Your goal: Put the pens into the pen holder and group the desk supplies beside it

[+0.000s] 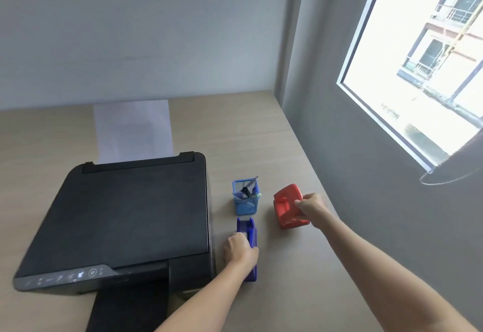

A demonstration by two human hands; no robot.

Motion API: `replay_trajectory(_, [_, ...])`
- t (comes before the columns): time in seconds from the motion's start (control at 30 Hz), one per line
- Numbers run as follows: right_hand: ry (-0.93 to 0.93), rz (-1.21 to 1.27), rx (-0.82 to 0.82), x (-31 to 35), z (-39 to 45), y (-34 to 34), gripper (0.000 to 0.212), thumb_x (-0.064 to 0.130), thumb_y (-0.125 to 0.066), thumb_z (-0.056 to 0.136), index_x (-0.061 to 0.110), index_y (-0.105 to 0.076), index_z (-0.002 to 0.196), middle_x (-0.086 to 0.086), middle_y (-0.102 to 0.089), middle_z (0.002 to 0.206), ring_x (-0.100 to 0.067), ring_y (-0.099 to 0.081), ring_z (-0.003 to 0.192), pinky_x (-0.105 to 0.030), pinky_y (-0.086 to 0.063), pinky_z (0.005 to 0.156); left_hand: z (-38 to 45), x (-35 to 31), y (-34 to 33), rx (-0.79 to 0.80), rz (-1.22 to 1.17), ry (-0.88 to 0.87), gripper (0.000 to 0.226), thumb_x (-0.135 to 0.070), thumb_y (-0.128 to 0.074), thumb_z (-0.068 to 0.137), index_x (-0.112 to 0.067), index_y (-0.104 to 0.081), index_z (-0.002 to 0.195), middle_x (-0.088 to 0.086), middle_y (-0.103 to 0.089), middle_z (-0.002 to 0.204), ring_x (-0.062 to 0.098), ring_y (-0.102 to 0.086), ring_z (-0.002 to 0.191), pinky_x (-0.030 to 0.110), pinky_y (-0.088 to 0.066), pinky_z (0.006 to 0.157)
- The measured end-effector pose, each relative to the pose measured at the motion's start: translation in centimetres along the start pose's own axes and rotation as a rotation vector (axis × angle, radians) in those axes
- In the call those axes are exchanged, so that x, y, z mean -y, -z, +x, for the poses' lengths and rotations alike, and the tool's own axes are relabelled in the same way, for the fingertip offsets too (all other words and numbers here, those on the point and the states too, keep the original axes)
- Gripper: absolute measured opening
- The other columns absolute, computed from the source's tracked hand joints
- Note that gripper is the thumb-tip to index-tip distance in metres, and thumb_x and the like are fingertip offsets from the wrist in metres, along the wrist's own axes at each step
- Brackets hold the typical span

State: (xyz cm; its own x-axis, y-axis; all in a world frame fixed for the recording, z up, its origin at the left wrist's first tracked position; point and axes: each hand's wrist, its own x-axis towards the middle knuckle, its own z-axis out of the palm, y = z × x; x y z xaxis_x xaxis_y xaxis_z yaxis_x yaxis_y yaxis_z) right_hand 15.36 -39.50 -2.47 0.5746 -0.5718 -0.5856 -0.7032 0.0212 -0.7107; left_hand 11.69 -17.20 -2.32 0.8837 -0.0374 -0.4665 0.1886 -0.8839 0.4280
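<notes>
A blue mesh pen holder point(245, 201) stands on the wooden desk point(261, 135), right of the printer, with several pens point(245, 192) inside it. Just in front of the holder lies a dark blue tape dispenser point(248, 229), and my left hand point(240, 250) grips its near part. To the right of the holder sits a red hole punch point(287, 206). My right hand point(311, 207) holds its right side with fingers closed on it.
A black printer point(125, 216) fills the desk's left side, with white paper point(133, 130) standing in its rear tray. A grey wall with a bright window point(418, 57) borders the desk on the right, close to the hole punch.
</notes>
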Motion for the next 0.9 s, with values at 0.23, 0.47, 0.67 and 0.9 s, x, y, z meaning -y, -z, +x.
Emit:
replay_trajectory(0.23, [-0.015, 0.014, 0.007, -0.9, 2.3, -2.9, 0.02, 0.006, -0.064, 0.086, 0.0, -0.066, 0.104, -0.021, -0.066, 0.095, -0.027, -0.064, 0.065, -0.023, -0.05, 0.031, 1.8, -1.7, -1.0, -0.024, -0.03, 0.05, 0.046, -0.03, -0.073, 0.076, -0.009, -0.057, 0.113, 0.008, -0.064, 0.116, 0.027, -0.066, 0.104, 0.032, -0.053, 0.08])
replay_trajectory(0.47, [0.025, 0.003, 0.022, 0.5, 3.6, -4.2, 0.013, 0.006, -0.06, 0.087, 0.005, -0.066, 0.098, -0.018, -0.065, 0.084, -0.022, -0.06, 0.055, -0.02, -0.049, 0.031, 3.5, -2.8, -0.9, -0.024, -0.045, 0.102, 0.051, -0.027, -0.075, 0.078, -0.003, -0.049, 0.115, 0.012, -0.065, 0.117, 0.03, -0.066, 0.107, 0.036, -0.056, 0.081])
replay_trajectory(0.67, [0.036, 0.004, 0.062, 0.4, 2.8, -3.3, 0.026, 0.014, -0.056, 0.09, -0.002, -0.06, 0.11, -0.008, -0.058, 0.068, -0.017, -0.049, 0.052, -0.025, -0.044, 0.044, 3.9, -3.1, -0.3, 0.031, -0.079, 0.093, 0.069, -0.035, -0.08, 0.074, 0.001, -0.045, 0.122, 0.014, -0.061, 0.124, 0.03, -0.065, 0.111, 0.038, -0.056, 0.088])
replay_trajectory(0.9, [0.177, 0.199, 0.073, 2.4, -3.7, 2.4, 0.039, 0.018, -0.055, 0.094, 0.001, -0.051, 0.128, -0.005, -0.055, 0.082, -0.018, -0.05, 0.067, -0.031, -0.047, 0.068, -1.6, -4.0, 3.4, 0.185, -0.113, -0.093, 0.08, -0.042, -0.073, 0.079, 0.0, -0.033, 0.133, 0.014, -0.051, 0.133, 0.027, -0.057, 0.118, 0.034, -0.049, 0.094])
